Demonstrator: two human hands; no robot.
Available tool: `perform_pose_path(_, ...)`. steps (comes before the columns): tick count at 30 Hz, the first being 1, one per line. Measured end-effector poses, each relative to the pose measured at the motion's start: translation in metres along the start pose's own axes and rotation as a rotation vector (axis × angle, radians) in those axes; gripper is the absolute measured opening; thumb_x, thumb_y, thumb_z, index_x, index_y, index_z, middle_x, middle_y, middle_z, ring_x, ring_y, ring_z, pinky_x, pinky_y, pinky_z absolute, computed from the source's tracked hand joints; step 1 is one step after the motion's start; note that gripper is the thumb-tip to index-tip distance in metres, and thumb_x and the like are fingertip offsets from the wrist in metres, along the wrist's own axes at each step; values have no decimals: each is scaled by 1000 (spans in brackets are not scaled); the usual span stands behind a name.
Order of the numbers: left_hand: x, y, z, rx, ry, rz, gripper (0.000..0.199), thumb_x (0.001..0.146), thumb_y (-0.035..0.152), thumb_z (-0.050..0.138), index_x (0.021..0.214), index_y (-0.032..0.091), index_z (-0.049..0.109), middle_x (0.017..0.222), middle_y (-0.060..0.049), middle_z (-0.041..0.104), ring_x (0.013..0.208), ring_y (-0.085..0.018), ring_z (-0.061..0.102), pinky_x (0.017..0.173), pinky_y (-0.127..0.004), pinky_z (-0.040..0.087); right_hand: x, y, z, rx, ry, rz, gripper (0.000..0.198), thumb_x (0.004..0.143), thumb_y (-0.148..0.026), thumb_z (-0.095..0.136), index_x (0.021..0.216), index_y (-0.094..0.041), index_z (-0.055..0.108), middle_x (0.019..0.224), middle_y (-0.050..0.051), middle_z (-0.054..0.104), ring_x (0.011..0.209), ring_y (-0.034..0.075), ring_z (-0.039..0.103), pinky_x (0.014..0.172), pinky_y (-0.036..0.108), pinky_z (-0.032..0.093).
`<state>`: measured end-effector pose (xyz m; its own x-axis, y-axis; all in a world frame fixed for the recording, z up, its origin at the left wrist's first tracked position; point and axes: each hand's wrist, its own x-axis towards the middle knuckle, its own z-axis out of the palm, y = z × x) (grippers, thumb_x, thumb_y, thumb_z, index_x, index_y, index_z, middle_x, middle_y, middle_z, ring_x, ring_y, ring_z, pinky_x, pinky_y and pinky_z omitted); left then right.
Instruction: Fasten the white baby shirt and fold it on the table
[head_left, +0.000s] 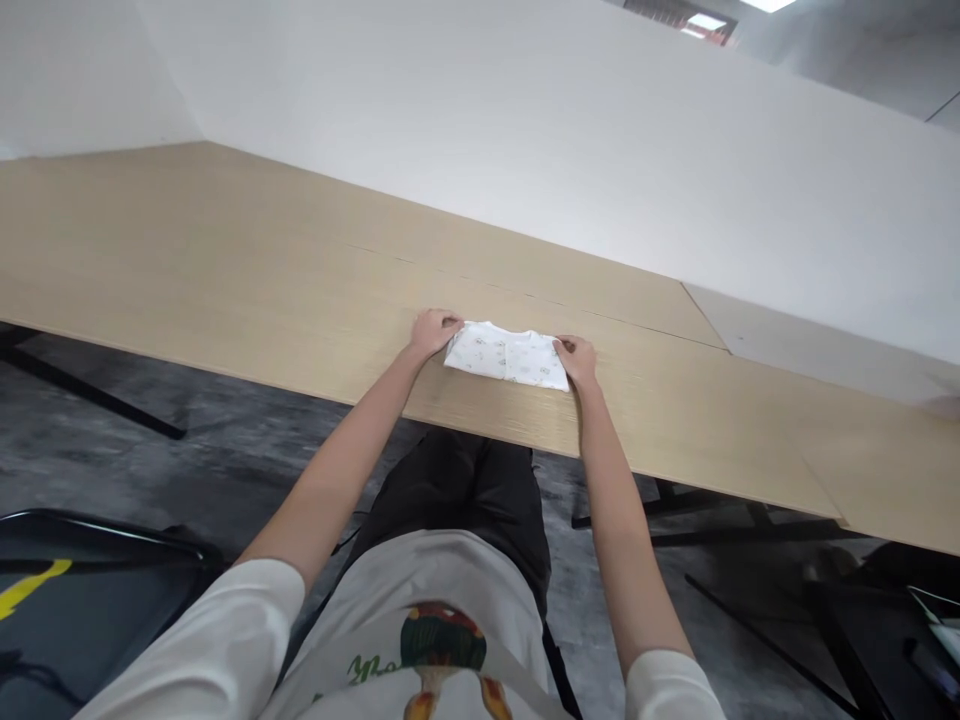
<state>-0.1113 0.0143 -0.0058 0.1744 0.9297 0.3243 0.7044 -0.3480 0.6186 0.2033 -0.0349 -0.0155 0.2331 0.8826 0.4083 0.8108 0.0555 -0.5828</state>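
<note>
A small white baby shirt (507, 356) with a faint scattered print lies flat on the wooden table (247, 260), its curved neckline toward the wall. It appears folded into a short, wide shape, and a seam runs down its middle. My left hand (436, 331) pinches the shirt's upper left corner between thumb and fingers. At the opposite upper corner, my right hand (577, 359) is closed on the edge in a similar pinch. Both hands rest at table height, with the cloth stretched between them.
A white wall (480, 130) rises behind the table. Seams between table panels show at the right. Below the front edge are black metal legs (97, 385) and a grey floor (247, 440). A dark chair (97, 610) with yellow tape stands lower left; dark items fill the lower right.
</note>
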Motion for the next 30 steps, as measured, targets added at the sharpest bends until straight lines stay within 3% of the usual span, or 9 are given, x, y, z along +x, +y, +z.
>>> perform_pose_path(30, 0, -1, -1, -46, -28, -55, 25, 81, 32, 57, 96, 20, 72, 98, -5, 72, 90, -20, 63, 81, -30, 46, -2, -5, -4, -94, -52, 34, 30, 81, -31, 54, 100, -16, 72, 99, 8, 70, 92, 21, 61, 90, 34, 42)
